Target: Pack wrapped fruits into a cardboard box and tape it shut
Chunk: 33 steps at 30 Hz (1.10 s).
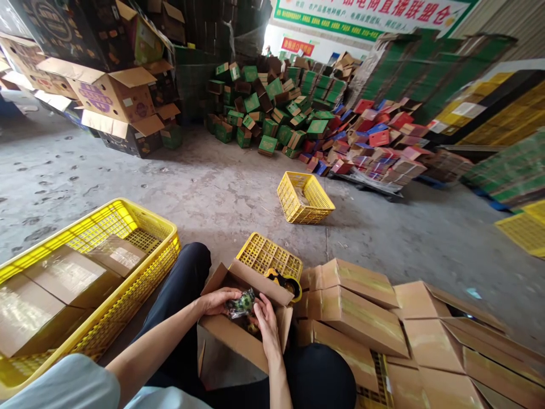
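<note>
Over an open cardboard box point(238, 343), both hands meet around a small clear plastic packet point(242, 304) with dark green contents; what is inside cannot be made out. My left hand point(219, 301) grips the packet's left side between thumb and fingers. At its right side, my right hand point(266, 318) has the fingertips against the plastic. The box stands between my knees with its flaps raised, and its inside is mostly hidden by the hands. Just beyond the right flap, a yellow and black tape dispenser point(286, 282) rests by an upturned yellow crate point(270, 255).
On the left stands a large yellow crate point(174, 241) holding sealed cartons point(63, 272). Several brown cartons point(357, 307) are stacked at my right. A smaller yellow crate point(313, 211) sits on the concrete floor point(204, 187) ahead. Piles of green boxes point(268, 142) and red boxes point(378, 139) lie beyond.
</note>
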{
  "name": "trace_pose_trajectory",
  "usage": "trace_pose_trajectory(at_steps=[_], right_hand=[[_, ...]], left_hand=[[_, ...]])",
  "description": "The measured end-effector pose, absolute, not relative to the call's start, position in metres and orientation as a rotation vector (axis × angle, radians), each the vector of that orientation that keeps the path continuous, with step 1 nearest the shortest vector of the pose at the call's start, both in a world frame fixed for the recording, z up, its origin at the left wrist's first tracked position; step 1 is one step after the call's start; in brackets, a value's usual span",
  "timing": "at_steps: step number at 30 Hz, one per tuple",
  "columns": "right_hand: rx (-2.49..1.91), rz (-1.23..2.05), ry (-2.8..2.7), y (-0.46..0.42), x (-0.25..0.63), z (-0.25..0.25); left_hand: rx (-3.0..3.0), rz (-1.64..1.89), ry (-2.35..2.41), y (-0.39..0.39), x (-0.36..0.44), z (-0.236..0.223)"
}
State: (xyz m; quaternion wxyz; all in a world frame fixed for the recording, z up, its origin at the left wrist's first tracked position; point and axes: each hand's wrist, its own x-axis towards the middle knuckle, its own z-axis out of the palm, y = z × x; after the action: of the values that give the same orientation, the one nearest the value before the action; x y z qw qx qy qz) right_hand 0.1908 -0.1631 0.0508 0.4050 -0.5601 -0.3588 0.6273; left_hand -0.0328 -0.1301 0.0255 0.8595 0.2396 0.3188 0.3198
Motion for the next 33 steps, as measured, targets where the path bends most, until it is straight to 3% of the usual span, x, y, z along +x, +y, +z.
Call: trace_pose_trajectory(at_steps=[33], right_hand=[[-1.55,1.473,-1.052,-0.159,0.199,0.037]], left_hand=[[0.486,0.696,0.659,-0.132,-0.036,0.021]])
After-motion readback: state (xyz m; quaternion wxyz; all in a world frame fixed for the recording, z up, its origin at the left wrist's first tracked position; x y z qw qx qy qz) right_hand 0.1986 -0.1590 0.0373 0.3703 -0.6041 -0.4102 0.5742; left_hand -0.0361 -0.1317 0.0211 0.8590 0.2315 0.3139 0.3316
